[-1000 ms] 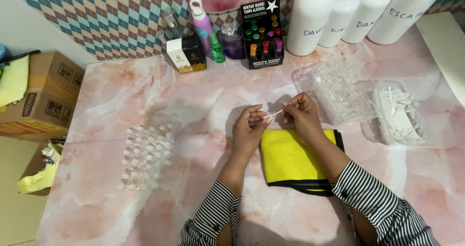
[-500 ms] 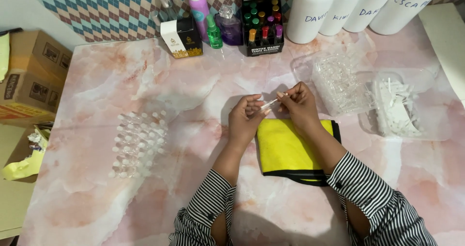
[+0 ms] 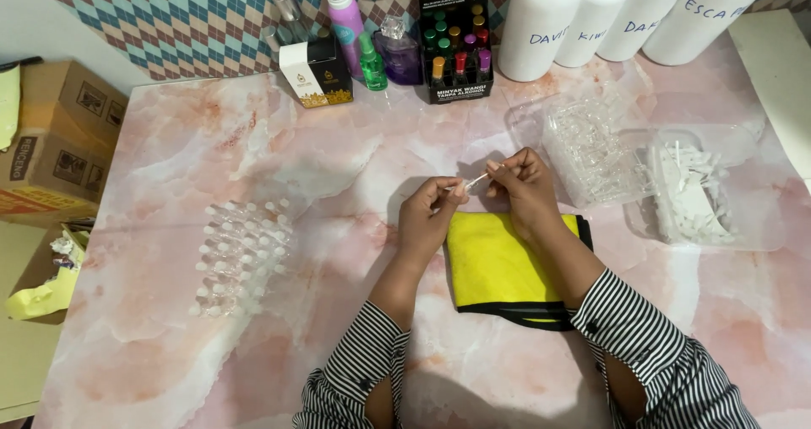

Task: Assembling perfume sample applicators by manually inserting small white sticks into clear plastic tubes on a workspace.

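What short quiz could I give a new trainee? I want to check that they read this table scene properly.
1. True or false: both hands hold one small clear vial between them.
2. What lies under the right hand: A) yellow cloth, B) cardboard box, C) white bottle?
3. On which side of the left hand is the group of finished vials?

Key:
1. True, the small clear vial is pinched by both hands.
2. A, the yellow cloth.
3. To its left, where the finished vials stand on the table.

The small clear vial (image 3: pixel 476 181) pinched between both hands is mostly covered by fingertips; the white bottles (image 3: pixel 591 15) at upper right are cut off by the frame's top edge
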